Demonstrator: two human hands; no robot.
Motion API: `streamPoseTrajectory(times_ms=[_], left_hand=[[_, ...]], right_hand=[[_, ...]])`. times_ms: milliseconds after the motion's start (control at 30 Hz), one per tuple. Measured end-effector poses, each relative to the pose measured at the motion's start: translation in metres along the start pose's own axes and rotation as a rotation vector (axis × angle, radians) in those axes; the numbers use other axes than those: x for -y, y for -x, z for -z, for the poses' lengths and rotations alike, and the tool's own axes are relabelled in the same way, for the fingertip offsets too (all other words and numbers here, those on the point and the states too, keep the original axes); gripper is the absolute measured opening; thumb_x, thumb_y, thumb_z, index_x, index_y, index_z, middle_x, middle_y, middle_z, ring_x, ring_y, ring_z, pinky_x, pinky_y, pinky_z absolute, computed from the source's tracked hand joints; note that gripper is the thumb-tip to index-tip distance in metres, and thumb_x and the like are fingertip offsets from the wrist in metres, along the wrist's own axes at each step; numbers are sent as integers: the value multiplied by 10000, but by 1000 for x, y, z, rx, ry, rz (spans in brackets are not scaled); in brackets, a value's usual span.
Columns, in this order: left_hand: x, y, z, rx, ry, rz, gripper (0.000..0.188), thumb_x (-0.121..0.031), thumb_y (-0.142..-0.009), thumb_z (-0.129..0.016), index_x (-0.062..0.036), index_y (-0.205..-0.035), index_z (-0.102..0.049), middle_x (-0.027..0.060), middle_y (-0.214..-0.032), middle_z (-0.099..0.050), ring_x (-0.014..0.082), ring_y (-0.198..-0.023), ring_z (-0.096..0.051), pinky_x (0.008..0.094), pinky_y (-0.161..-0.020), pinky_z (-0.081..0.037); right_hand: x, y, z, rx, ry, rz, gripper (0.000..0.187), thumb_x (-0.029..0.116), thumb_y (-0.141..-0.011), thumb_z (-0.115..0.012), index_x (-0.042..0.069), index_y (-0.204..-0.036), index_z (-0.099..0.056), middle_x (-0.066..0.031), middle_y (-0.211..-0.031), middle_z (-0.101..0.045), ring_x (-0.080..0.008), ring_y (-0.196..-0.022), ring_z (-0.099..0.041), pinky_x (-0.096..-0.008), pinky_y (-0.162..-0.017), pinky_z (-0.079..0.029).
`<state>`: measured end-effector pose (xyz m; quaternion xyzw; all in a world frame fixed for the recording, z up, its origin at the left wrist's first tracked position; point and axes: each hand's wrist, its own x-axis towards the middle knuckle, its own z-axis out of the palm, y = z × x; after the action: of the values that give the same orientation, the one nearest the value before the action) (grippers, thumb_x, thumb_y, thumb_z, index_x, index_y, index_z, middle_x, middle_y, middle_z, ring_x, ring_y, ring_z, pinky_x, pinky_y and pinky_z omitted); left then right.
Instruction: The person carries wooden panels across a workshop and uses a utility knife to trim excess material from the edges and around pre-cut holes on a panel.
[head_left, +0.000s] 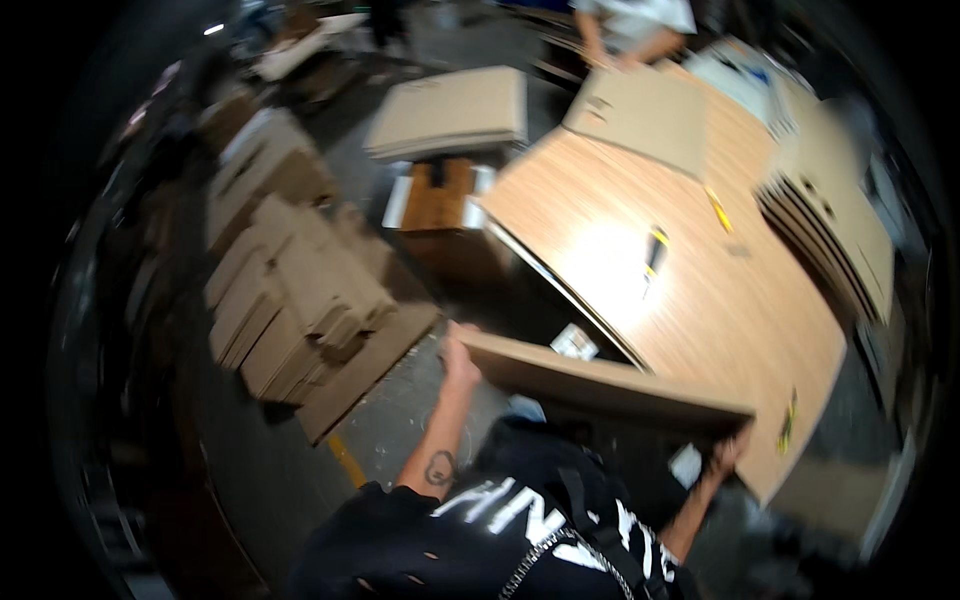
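Note:
A long brown cardboard panel [600,388] is held on edge in front of me, between both hands. My left hand [461,352] is closed round its left end. At the other end, my right hand [733,449] grips the lower right corner, close to the table's near edge; some of its fingers are hidden. Just beyond the panel is a wood-grain table [560,190]. On it lie a dark-and-yellow tool [655,252], a yellow cutter [718,210] and another yellow-green tool [788,420].
Flat cardboard pieces [300,270] are heaped on the floor at left. A cardboard stack [450,108] stands beyond the table's left corner, and another [830,220] leans at the right. Across the table, a person's hands [612,62] are at a cardboard sheet [640,115].

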<state>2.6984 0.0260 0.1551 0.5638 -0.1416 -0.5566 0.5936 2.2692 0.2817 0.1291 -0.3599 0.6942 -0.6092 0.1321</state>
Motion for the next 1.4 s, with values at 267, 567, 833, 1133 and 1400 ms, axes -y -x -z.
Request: streamPoseTrajectory(times_ms=[267, 567, 833, 1133, 1400], left_hand=[[33, -28, -126, 302, -49, -136, 316, -326, -908, -524, -52, -753, -550, 28, -716, -528, 146, -681, -502, 284, -651, -416], [52, -30, -241, 559, 31, 24, 174, -223, -891, -551, -52, -859, -557, 30, -807, -565, 172, -751, -566, 323, -704, -489], [93, -76, -250, 564, -88, -123, 200, -219, -904, -523, -27, -900, -579, 29, -858, -557, 143, -801, -533, 288, -742, -459], [48, -17, -257, 751, -1019, -1305, 282, -215, -894, -460, -3, -1038, -578, 182, -1078, -562, 332, -1039, -497, 441, -914, -354], [79, 103, -221, 1264, -1276, -1375, 664, -343, -851, -540, 86, -1315, -334, 262, -1396, -287, 427, -1312, -229, 511, -1088, -158]], right_hand=[[-13, 7, -6, -410, -93, -259, 463, 276, -985, -304, -50, -1302, -392, -131, -1293, -459, -220, -1187, -423, -318, -1028, -296], [-150, -14, -11, -666, -507, -250, 519, 350, -959, -369, -10, -1333, -376, -69, -1341, -404, -183, -1242, -343, -297, -1054, -241], [-142, 0, -18, -688, -524, -211, 610, 415, -942, -428, -19, -1358, -328, -86, -1382, -356, -204, -1264, -317, -321, -1059, -239], [17, -71, -17, -588, 141, -250, 347, 264, -931, -505, -12, -1130, -569, -126, -1111, -599, -198, -1054, -529, -297, -906, -399], [-9, -75, -17, -612, 96, -200, 319, 222, -941, -485, -41, -1100, -569, -136, -1090, -604, -200, -1022, -544, -307, -921, -400]])
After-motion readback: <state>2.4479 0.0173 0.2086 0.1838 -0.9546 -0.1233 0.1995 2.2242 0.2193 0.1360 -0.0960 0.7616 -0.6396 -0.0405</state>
